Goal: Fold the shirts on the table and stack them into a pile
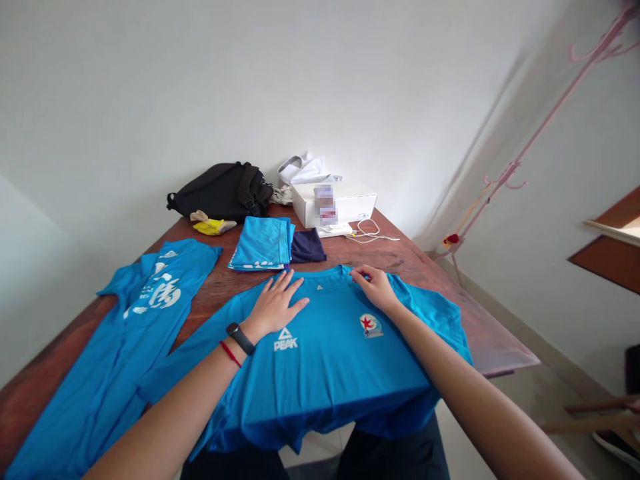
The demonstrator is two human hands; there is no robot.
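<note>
- While our left hand (274, 308) lies spread flat on the chest of the blue T-shirt (320, 363), fingers fanned and pressing the cloth to the table, our right hand (375, 288) sits at the far collar edge with its fingers curled; we cannot tell whether they pinch the cloth.
- The T-shirt lies front up across the near part of the wooden table (400, 257), its near hem hanging over the table edge above our dark trousers (395, 453). A strong pull at the collar could drag that heavy overhang further down and slide the shirt off.
- A black wristband (241, 338) and a red string (230, 354) circle our left wrist. Either could snag the thin fabric if the arm drags across it.
- To the left, a second blue garment (135, 333) with white print lies beside the T-shirt, almost touching its sleeve, so a sideways sweep could rumple both.
- Further on sit a folded blue stack (261, 243) and a folded navy cloth (307, 246), just beyond the collar; a careless reach could topple the stack.
- At the far end are a black backpack (220, 192), a yellow cloth (213, 227), and a white box (335, 207) with a white cable (370, 235) trailing from it, which could catch a hand.
</note>
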